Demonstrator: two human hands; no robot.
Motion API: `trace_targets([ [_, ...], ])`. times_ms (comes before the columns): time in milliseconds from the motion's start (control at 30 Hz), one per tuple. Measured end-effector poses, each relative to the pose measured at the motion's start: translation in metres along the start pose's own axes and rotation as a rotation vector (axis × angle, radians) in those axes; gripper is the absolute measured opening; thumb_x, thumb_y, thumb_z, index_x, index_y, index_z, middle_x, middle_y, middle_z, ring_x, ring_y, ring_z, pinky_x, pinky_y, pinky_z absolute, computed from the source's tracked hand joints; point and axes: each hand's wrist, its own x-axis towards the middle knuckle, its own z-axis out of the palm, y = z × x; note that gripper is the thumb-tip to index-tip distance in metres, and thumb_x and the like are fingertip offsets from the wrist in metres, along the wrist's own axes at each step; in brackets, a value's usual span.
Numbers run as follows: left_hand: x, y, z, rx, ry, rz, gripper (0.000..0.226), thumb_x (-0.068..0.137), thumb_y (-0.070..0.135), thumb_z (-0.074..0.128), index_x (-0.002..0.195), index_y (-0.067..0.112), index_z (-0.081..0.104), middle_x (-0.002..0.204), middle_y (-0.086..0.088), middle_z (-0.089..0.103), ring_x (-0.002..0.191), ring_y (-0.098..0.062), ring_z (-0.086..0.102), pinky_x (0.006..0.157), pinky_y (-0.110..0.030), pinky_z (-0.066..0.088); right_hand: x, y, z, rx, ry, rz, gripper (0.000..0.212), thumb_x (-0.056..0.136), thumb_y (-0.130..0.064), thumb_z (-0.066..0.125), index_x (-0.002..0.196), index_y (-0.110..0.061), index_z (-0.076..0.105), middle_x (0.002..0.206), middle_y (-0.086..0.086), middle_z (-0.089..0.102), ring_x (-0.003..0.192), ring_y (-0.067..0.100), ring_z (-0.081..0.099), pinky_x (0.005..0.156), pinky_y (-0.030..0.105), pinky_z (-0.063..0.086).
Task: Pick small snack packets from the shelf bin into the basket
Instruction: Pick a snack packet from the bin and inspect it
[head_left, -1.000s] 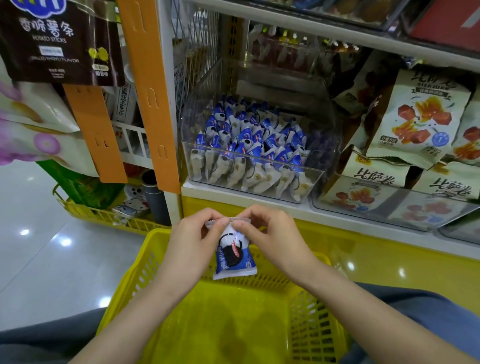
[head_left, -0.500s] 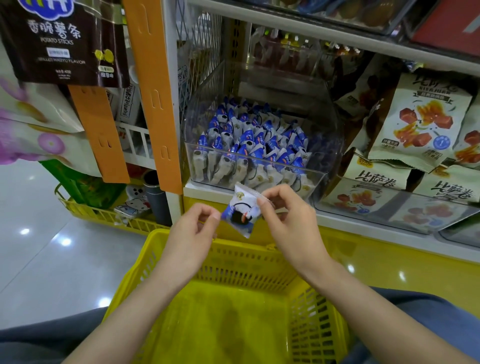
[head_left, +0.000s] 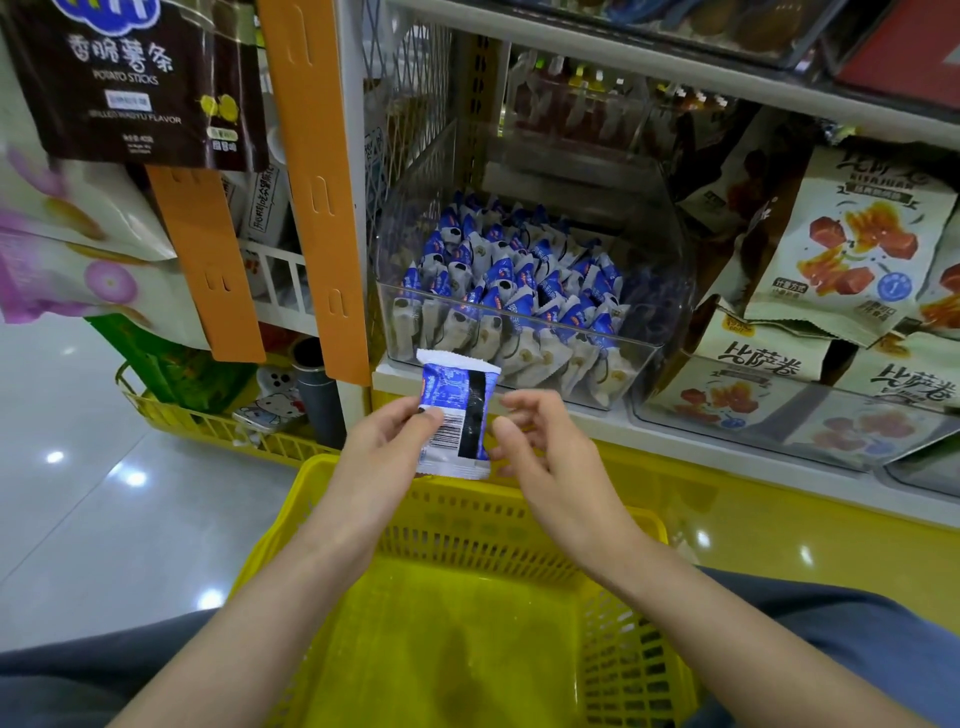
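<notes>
The left hand (head_left: 384, 447) pinches one edge of the small blue-and-white foil snack packet (head_left: 457, 415) above the far rim of the yellow plastic basket (head_left: 467, 525). The right hand (head_left: 545, 457), loosely curled, holds nothing. Dropped here, the packet could fall outside that rim.

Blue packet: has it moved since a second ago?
Yes. The packet rose from the basket rim to overlap the front of the clear bin, and flipped to its barcode side.
</notes>
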Motion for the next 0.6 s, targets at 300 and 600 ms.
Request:
trace_targets([
  [300, -0.005, -0.009, 0.005, 0.389, 0.037, 0.322, 0.034, 0.084, 0.016, 0.065, 0.107, 0.032, 0.046, 0.107, 0.011, 0.056, 0.094, 0.0, 0.054, 0.073, -0.006, 0.042, 0.003, -0.007, 0.0, 0.44, -0.111, 0.349, 0.026, 0.094, -0.019, 0.05, 0.11, 0.002, 0.052, 0.108, 0.018, 0.067, 0.095, 0.024, 0.065, 0.086, 0.04, 0.052],
  [600, -0.007, -0.012, 0.005, 0.432, -0.062, 0.364, 0.026, 0.089, 0.016, 0.058, 0.111, 0.029, 0.052, 0.112, 0.01, 0.061, 0.096, 0.004, 0.058, 0.077, -0.009, 0.045, 0.003, -0.004, 0.003, 0.492, -0.107, 0.271, 0.027, 0.095, -0.009, 0.048, 0.121, -0.005, 0.045, 0.093, 0.003, 0.066, 0.067, 0.005, 0.064, 0.062, 0.022, 0.056],
])
